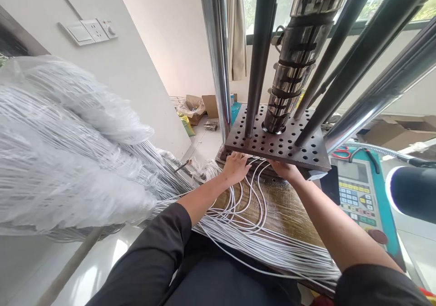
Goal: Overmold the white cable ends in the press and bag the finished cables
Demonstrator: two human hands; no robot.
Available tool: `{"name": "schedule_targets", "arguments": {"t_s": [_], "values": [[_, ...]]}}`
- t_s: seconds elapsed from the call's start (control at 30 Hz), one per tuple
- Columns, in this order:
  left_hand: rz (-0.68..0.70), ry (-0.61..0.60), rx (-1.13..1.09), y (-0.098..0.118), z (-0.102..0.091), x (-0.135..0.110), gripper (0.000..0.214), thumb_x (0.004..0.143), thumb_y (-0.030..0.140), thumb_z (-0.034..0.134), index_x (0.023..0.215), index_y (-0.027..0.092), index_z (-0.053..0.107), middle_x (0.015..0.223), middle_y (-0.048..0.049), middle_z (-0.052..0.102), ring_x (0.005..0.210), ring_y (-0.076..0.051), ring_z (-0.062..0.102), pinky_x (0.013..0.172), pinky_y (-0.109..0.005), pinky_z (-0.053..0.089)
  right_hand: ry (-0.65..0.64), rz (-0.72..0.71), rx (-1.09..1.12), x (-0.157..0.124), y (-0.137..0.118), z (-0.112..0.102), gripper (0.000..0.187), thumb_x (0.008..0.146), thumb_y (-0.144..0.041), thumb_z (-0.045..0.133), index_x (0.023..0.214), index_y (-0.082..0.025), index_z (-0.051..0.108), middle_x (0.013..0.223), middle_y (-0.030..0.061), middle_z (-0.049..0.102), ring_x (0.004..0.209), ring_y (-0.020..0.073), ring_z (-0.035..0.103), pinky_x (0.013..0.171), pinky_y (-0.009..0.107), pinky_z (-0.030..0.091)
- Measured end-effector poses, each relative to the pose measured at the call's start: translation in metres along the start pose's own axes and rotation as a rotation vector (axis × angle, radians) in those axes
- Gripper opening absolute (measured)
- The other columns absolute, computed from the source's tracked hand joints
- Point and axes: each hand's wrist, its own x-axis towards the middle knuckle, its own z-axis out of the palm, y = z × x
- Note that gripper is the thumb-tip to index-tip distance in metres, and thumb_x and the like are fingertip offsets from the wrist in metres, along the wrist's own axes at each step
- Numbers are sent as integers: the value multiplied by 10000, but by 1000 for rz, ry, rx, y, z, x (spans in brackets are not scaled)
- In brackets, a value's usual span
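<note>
My left hand lies at the front left edge of a dark metal block, its fingers stretched forward under a perforated press plate. On the other side, my right hand reaches beneath the same plate; its fingers are mostly hidden there. Several white cables run from between my hands, loop forward and join a long bundle of white cables across the near edge of the brown worktop. Whether either hand pinches a cable end is hidden.
Thick dark rods and chrome columns rise around a banded metal cylinder. Plastic-wrapped cable bundles hang at left. A teal control panel with red-handled scissors stands right, near a cardboard box.
</note>
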Motion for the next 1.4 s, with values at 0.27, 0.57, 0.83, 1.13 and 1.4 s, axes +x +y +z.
{"name": "schedule_targets", "arguments": {"t_s": [0.27,0.57,0.83,1.13,1.4], "values": [[15,24,101,5,2,-3,471,1021,438,402,1406,186,506,1290,-156,571,1183,-310,514,963,-481,433,-302,-46,-172,-37,-1,-5,592,944,-493,522,1414,-140,584,1213,192,711,1110,364,652,995,495,489],[6,-43,80,6,-2,-1,509,968,397,518,1422,168,490,1270,-165,562,1145,-320,532,927,-477,462,-352,-54,-255,-17,-26,22,713,944,-632,417,1525,-221,445,1390,146,621,1297,373,521,1088,500,359],[-16,-17,113,8,-8,-9,517,967,407,533,1431,183,495,1326,-162,571,1172,-330,531,992,-529,425,-426,49,-316,-14,-42,27,767,923,-701,385,1538,-241,408,1508,168,502,1359,380,451,1076,547,328],[-23,-84,-52,-5,2,-7,479,1051,401,293,1449,207,476,1144,-125,636,956,-232,662,812,-339,526,-216,72,-253,-65,-5,-14,756,924,-570,479,1563,-186,350,1569,168,409,1436,354,361,1126,507,345],[-138,-56,-78,9,-20,-15,452,1021,439,405,1401,224,522,1243,-147,626,1158,-297,615,952,-446,507,-288,103,-369,-58,-31,-3,725,909,-593,496,1511,-194,426,1600,132,392,1498,330,258,1171,611,231]]}}
